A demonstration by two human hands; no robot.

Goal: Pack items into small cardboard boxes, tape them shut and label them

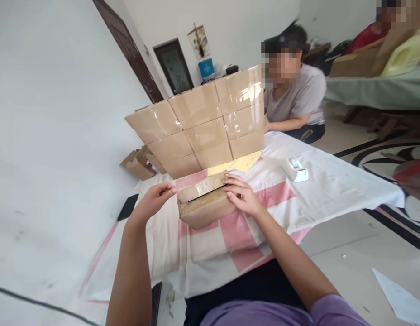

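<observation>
A small brown cardboard box (206, 213) lies on the cloth-covered table in front of me. Its top shows a dark slit between the flaps, and a strip of shiny tape (206, 186) runs along the far flap. My right hand (241, 194) grips the box's right end, fingers bent over the far flap and thumb on the near side. Just off the left end, my left hand (161, 194) is closed, fingertips pinched together; whatever may be between them is too small to make out.
A tall partition of taped cardboard panels (203, 127) stands behind the box. Yellow paper sheets (246, 161) lie at its foot. A white device (297, 170) sits on the pink-and-white cloth (242, 235). Across the table crouches another person (294, 90); an open carton (138, 164) is at left.
</observation>
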